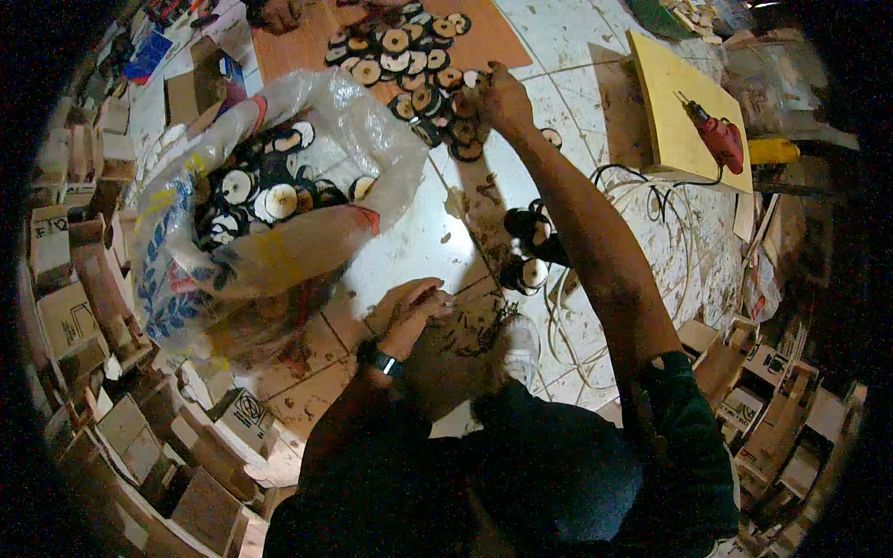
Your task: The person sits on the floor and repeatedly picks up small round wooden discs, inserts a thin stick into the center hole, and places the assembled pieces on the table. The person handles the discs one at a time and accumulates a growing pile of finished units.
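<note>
My right hand [507, 98] stretches out to the right edge of a pile of round discs [395, 40]. Its fingers are closed at a pale-faced disc [472, 80]. The discs have dark rims, and many have a hole in the middle. My left hand [416, 307], with a watch [384, 361] on the wrist, hangs low in front of me. Its fingers are curled together, and a small pale bit shows at the tips, too small to name. Left of centre, a clear plastic sack [381, 139] with a rolled-down rim holds more discs [279, 200].
An orange-brown board [507, 42] lies under the pile. Several dark-rimmed discs [532, 272] lie beside my right forearm. A red drill [718, 139] rests on a yellow board [656, 93], its cord looping over the tiles. Cardboard pieces [74, 321] line both sides. A person's hand [276, 16] shows at the top.
</note>
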`<action>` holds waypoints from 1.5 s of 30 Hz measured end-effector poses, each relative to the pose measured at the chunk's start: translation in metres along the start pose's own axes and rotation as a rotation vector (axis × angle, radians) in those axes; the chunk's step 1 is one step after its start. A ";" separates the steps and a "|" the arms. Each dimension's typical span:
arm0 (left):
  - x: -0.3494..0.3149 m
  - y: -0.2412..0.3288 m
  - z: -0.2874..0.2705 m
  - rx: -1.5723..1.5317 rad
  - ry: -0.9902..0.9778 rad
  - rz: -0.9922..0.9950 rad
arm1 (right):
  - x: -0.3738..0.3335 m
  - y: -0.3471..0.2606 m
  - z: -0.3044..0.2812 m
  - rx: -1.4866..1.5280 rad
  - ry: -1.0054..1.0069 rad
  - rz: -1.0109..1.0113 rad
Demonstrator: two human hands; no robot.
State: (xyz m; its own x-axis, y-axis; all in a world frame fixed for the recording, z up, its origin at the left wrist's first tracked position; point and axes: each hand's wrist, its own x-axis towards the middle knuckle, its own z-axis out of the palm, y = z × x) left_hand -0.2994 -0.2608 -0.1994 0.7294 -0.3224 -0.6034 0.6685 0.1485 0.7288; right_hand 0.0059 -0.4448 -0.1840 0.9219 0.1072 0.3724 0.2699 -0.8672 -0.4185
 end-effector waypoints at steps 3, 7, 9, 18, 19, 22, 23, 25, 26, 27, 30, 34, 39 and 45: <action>-0.001 -0.005 -0.003 0.148 0.113 0.089 | -0.022 -0.013 -0.005 0.020 -0.082 0.094; 0.003 -0.014 -0.014 0.057 0.197 0.002 | -0.128 -0.045 -0.058 0.264 -0.398 0.103; 0.005 -0.018 -0.016 0.052 0.207 0.003 | -0.187 -0.058 -0.080 -0.058 -0.771 -0.109; 0.019 -0.018 0.003 0.326 0.238 0.262 | -0.325 -0.061 -0.078 0.025 -0.679 -0.035; 0.021 -0.015 0.004 0.354 0.229 0.302 | -0.327 -0.063 -0.066 0.348 -0.650 0.025; 0.027 -0.002 0.012 0.560 0.223 0.509 | -0.338 -0.059 -0.065 0.378 -0.689 0.082; 0.026 0.001 0.018 0.629 0.221 0.545 | -0.339 -0.059 -0.067 0.224 -0.706 0.080; 0.026 0.007 0.036 0.721 0.189 0.584 | -0.338 -0.057 -0.073 0.179 -0.819 0.051; 0.025 0.011 0.045 0.789 0.131 0.571 | -0.336 -0.055 -0.077 0.177 -0.789 -0.003; 0.028 0.014 0.058 0.843 0.101 0.599 | -0.336 -0.057 -0.080 0.402 -0.715 0.295; 0.035 0.022 0.089 0.975 0.047 0.774 | -0.335 -0.055 -0.092 0.287 -0.726 0.094; 0.057 0.027 0.110 1.179 -0.001 0.760 | -0.341 -0.053 -0.113 0.130 -0.881 0.114; 0.066 0.018 0.107 1.103 0.022 0.751 | -0.327 -0.052 -0.156 0.673 -0.549 0.568; 0.046 0.026 0.088 0.855 0.059 0.706 | -0.272 -0.046 -0.179 0.761 -0.338 0.711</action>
State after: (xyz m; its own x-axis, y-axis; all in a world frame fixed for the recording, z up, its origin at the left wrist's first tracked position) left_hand -0.2617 -0.3536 -0.1801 0.9278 -0.3712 0.0376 -0.2037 -0.4196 0.8846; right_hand -0.3073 -0.5210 -0.1183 0.9324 -0.0702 -0.3545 -0.3599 -0.2687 -0.8935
